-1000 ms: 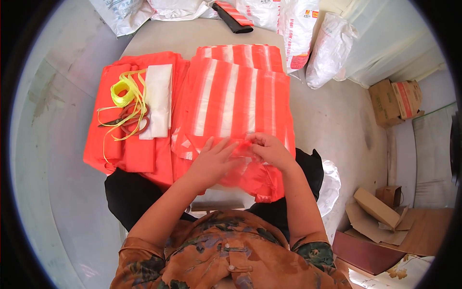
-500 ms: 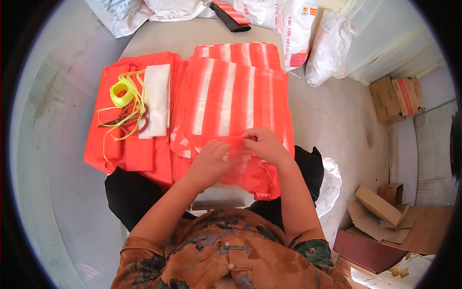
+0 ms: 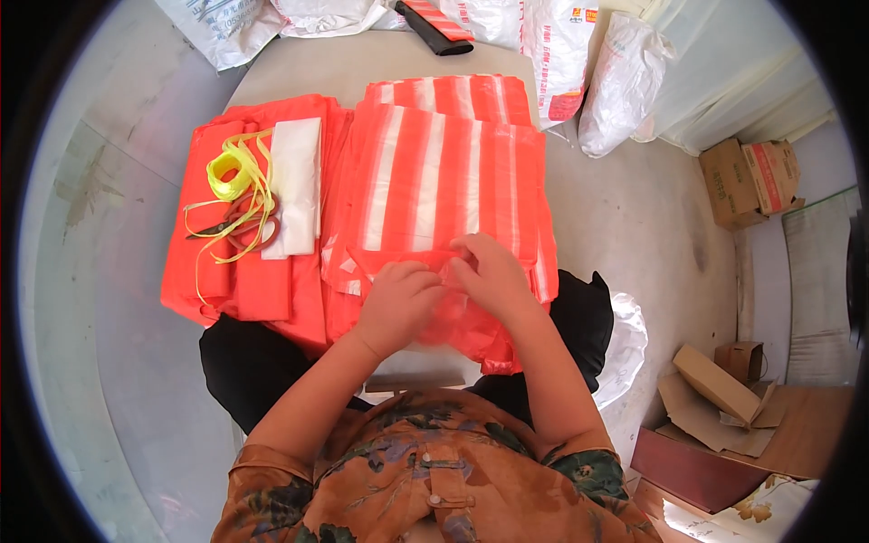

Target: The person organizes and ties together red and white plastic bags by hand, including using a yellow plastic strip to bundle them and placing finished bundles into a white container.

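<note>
A stack of red-and-white striped plastic bags (image 3: pixel 425 172) lies flat in front of me, its near end loose and crumpled. At that near end, my left hand (image 3: pixel 398 303) is closed, fingers curled on the thin red plastic. Close to its right, my right hand (image 3: pixel 491 279) pinches the same plastic between thumb and fingers. The gap between the hands is narrow, and the film there looks see-through and slightly blurred. Crumpled red plastic (image 3: pixel 480 335) hangs below the hands toward my lap.
Left of the stack are folded red plastic sheets (image 3: pixel 192 258). On them rest a yellow ribbon roll (image 3: pixel 228 176), scissors with reddish handles (image 3: pixel 249 226) and a folded white sheet (image 3: pixel 297 181). White sacks (image 3: pixel 557 63) line the far side; cardboard boxes (image 3: pixel 733 185) stand right.
My right hand has shifted slightly, its thumb now lower and turned toward the left hand. The left hand's fingers have moved a little right, and the red plastic between the hands has shifted.
</note>
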`<state>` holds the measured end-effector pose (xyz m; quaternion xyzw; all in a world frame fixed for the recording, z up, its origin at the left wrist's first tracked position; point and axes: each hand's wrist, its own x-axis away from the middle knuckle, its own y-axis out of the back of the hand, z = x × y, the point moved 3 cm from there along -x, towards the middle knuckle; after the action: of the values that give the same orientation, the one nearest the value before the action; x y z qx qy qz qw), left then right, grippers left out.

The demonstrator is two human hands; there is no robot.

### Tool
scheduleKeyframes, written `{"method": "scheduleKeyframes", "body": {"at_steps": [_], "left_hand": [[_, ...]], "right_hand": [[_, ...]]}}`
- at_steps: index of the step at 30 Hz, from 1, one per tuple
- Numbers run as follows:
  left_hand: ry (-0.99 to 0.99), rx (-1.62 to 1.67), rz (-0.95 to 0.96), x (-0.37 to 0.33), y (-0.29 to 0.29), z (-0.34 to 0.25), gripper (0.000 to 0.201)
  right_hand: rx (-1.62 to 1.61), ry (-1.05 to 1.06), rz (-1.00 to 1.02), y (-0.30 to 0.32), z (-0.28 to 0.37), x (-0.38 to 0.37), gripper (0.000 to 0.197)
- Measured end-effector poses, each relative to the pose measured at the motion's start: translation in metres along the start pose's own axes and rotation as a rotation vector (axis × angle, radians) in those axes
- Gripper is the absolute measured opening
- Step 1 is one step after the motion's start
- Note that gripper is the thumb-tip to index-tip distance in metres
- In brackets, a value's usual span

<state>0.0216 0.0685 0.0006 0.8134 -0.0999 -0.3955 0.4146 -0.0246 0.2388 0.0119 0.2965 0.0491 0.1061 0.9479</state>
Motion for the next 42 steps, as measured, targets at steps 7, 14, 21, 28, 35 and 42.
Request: {"method": "scheduleKeyframes", "body": {"at_steps": [7,14,21,28,35,42], "left_hand": [[0.336,0.092,0.010,-0.008,-0.006,0.012,0.018],[0.693,0.176,0.070,-0.021,-0.009,0.018,0.013],[0.656,0.087,0.076,-0.017,-0.011,0.019,0.026],[0.237,-0.075,0.121,-0.011,-0.006,0.013,0.046],[0.222,-0.148,0.203,-0.017,-0.006,0.015,0.048],[0.204,-0.178,0.278,-0.021,-0.003,0.016,0.049]], "right_hand": [[0.022,0.218,-0.004,0.005,-0.021,0.040,0.025],[0.245,0.517,-0.074,-0.009,-0.004,0.041,0.026],[0.348,0.503,-0.154,-0.010,-0.009,0.029,0.036],[0.359,0.503,-0.116,-0.007,-0.015,0.026,0.039],[0.391,0.480,-0.013,-0.003,-0.011,0.022,0.043],[0.469,0.509,0.061,-0.003,-0.012,0.018,0.040]]}}
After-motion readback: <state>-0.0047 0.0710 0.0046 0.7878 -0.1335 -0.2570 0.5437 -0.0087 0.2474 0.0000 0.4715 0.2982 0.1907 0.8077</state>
